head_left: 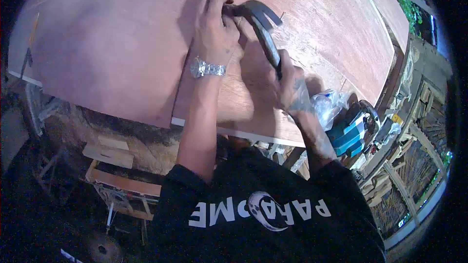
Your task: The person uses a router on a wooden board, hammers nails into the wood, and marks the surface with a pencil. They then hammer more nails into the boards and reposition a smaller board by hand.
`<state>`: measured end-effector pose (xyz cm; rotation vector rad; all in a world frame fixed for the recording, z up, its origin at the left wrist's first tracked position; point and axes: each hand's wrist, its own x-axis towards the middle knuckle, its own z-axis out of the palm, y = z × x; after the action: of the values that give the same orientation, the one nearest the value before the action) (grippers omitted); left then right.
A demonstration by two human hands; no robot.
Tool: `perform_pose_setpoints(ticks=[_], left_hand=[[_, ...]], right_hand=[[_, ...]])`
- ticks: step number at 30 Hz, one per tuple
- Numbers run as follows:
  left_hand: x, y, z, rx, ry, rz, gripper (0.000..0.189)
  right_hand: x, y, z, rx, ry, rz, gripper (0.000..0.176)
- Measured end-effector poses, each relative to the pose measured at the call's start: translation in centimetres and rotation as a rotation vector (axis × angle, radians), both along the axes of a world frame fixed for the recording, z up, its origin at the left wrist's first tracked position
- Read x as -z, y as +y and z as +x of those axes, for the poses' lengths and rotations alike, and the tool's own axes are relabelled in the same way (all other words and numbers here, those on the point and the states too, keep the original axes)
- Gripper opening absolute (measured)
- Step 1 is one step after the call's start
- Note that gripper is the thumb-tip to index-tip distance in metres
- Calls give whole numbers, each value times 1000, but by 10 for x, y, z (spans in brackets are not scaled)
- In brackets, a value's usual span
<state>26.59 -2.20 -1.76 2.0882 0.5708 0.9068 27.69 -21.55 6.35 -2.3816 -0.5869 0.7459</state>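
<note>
A claw hammer [265, 39] lies over the reddish wooden panel [122, 44], its claw pointing right and its head near my left hand. My right hand [291, 80] is wrapped round the lower end of the handle. My left hand [214, 24], with a metal watch [207, 68] on its wrist, rests on the panel with curled fingers beside the hammer's head; whatever its fingertips hold is hidden. Small thin nails or marks are scattered on the panel right of the hammer, too small to tell.
At the right edge are a clear plastic bag [329, 107] and a teal tool or box [348, 139]. A wooden stand [122, 180] is below left. Wood pieces [385, 185] lie at the lower right.
</note>
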Motion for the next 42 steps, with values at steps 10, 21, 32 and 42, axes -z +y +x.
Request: perform_pose_setpoints(ticks=[10, 21, 32, 42], left_hand=[[0, -4, -4, 10, 44, -87, 25], [4, -1, -5, 19, -9, -155, 30], [-1, 3, -5, 58, 19, -125, 22], [-15, -47, -30, 263, 609, 444, 67]], right_hand=[[6, 3, 3, -9, -63, -48, 17], [1, 5, 4, -13, -26, -6, 18], [-26, 6, -8, 149, 33, -8, 16], [-38, -126, -103, 610, 202, 371, 13]])
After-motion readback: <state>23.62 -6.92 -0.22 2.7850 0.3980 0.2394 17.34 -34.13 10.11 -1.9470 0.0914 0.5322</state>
